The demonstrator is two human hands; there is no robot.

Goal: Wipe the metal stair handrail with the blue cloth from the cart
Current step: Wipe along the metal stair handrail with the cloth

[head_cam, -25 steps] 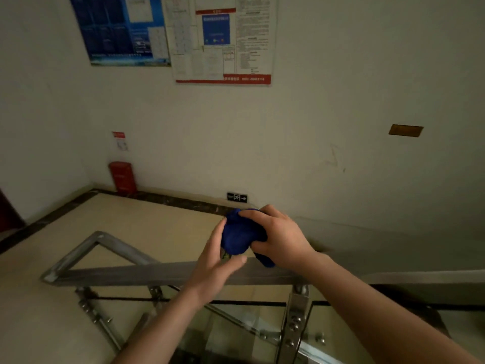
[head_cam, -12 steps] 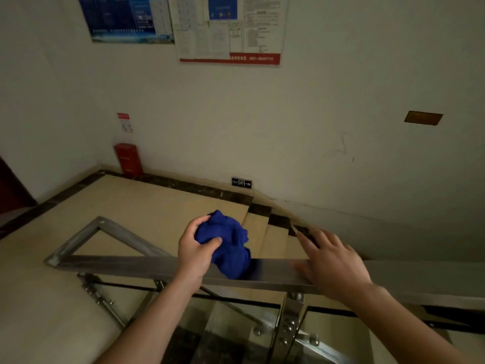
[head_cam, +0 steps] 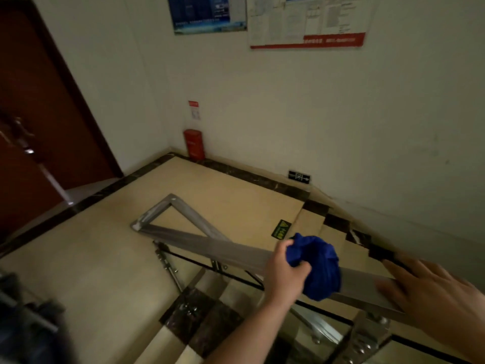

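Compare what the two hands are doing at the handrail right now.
The left hand is closed around the bunched blue cloth; the right hand is open and holds nothing. The left hand presses the cloth onto the metal handrail, while the right hand lies flat with fingers spread. Both rest on the same rail.

Left hand (head_cam: 284, 274) pressing blue cloth (head_cam: 319, 266) on handrail (head_cam: 225, 249)

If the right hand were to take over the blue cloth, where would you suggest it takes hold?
Probably the bulging right side of the blue cloth, reached from the right along the handrail. The left hand covers the cloth's left side, while the right hand rests flat on the rail close by.
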